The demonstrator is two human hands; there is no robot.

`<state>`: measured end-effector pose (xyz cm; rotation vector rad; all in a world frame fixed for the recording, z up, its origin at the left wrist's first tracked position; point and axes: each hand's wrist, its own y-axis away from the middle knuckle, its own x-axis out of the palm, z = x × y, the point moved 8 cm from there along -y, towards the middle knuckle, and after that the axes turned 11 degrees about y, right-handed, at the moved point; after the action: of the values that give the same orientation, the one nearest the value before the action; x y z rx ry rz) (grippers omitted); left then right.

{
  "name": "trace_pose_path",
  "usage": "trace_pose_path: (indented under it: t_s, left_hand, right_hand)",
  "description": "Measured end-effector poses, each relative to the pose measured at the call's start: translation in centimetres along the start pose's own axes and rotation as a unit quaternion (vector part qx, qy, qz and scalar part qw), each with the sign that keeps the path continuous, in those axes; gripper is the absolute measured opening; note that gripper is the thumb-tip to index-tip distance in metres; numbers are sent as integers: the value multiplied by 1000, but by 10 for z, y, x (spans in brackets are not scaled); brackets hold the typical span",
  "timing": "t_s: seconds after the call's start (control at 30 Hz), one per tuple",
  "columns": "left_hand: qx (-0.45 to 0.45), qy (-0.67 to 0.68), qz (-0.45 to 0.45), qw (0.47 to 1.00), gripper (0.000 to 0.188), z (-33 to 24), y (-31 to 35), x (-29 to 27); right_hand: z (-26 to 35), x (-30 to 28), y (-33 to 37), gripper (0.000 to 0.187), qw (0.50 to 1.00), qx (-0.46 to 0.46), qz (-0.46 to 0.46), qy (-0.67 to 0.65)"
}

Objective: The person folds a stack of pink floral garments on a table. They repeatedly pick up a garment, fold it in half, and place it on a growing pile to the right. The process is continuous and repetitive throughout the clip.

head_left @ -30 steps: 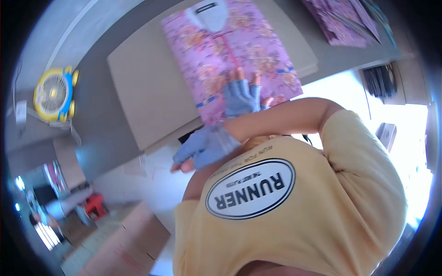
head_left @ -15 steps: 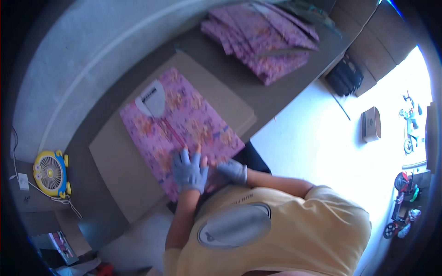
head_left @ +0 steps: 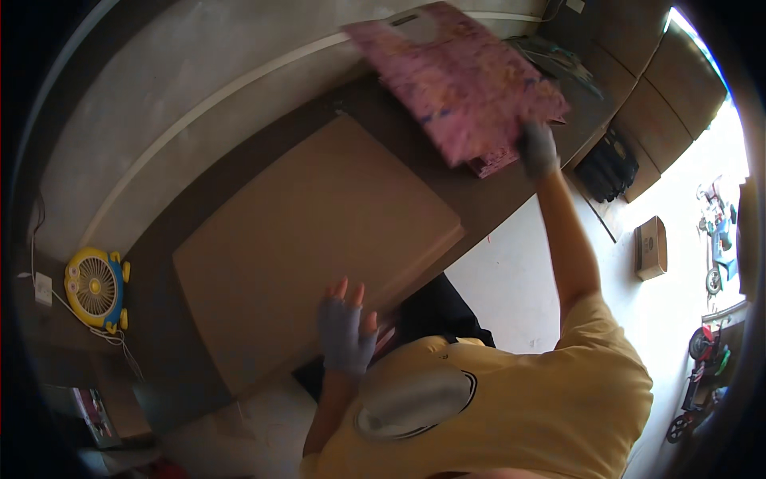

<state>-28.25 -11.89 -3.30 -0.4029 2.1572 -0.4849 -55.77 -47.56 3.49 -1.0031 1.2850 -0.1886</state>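
Observation:
My right hand (head_left: 539, 150), in a grey fingerless glove, grips the near right edge of a folded pink floral garment (head_left: 459, 80). The garment is flat and slightly blurred, with a pale neck opening and a dark label at its far end. It covers most of a stack of similar pink garments (head_left: 499, 162), whose lower edge shows beneath. My left hand (head_left: 348, 331), gloved the same way, is at the near edge of a large brown cardboard sheet (head_left: 311, 231). Its bare fingertips are spread and nothing is in them.
A yellow and blue fan (head_left: 96, 286) with a white cable stands at the left of the dark table (head_left: 179, 223). Along the far side runs a grey wall (head_left: 183, 88). A black bag (head_left: 608, 168), stacked brown boxes (head_left: 670, 112) and a small open carton (head_left: 652, 249) are to the right.
The pink garment has left the cardboard and moved far right over the stack, carried by my right hand. My left hand has lifted off it and stays near the cardboard's near edge.

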Motion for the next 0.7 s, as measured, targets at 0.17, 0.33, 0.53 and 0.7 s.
trace_pose_path:
  t_s: [0.17,0.33,0.53,0.7]
  left_hand:
    - [-20,-74,96,992,58,16,20,44]
    - [-47,-127,6,991,50,34,43,40]
    - [11,-131,-7,991,47,29,40,38]
    - [5,-79,-15,997,48,27,54,34]
  right_hand:
    - [-136,103,-26,34,932,257,192,-168]
    - [0,75,47,38,779,356,-173,-486]
    - [177,103,21,44,971,5,239,-8]
    - [213,108,20,39,941,30,337,16]
